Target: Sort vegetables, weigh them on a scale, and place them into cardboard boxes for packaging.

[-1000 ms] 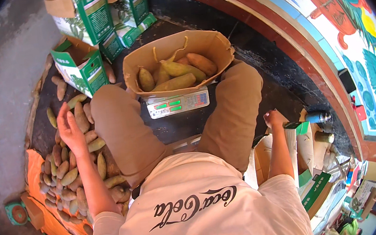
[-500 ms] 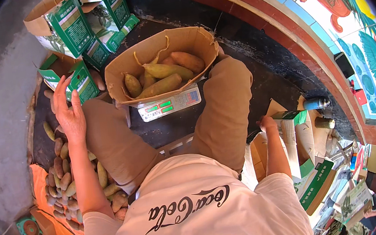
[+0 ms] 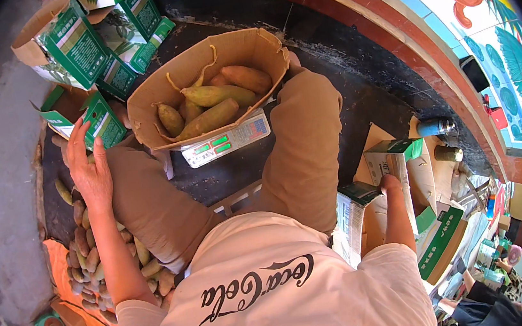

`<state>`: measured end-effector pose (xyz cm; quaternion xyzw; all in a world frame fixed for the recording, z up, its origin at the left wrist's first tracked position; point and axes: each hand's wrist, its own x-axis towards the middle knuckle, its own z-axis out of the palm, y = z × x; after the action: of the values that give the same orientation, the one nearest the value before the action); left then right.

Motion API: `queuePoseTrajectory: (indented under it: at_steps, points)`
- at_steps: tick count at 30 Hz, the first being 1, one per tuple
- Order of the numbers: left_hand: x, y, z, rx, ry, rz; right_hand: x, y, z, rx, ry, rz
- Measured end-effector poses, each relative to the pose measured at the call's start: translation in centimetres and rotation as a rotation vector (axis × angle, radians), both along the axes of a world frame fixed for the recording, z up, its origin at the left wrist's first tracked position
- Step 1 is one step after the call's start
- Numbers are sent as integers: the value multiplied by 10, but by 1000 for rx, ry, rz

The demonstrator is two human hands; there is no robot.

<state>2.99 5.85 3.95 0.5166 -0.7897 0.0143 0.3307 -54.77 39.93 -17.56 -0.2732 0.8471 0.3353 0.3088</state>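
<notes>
One scale (image 3: 242,135), one brown carton (image 3: 248,47), at least five tubers (image 3: 218,96) in it, plus a tuber pile (image 3: 93,258) I honestly can't count lol. At least four green-and-white boxes (image 3: 76,50), one blue flask (image 3: 435,127), one olive jar (image 3: 446,153).

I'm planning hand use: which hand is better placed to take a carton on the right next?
Probably the right hand: it's at the open cartons, while the left hand is near the left knee.

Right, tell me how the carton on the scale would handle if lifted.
The carton is probably heavy, holding several thick tubers. Its bowed cardboard may flex when gripped. The rounded tubers could roll if it tilts.
</notes>
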Motion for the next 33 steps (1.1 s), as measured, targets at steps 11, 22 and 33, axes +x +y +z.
queuePoseTrajectory:
  at_steps: [11,22,33]
  points:
    - [3,2,-3,30,-31,-6,6,41,7,181,6,-83]
    - [4,3,-5,20,-74,1,-10,14,12,-874,779,284]
    - [2,-1,-6,30,-89,13,-61,49,-11,-504,369,-151]
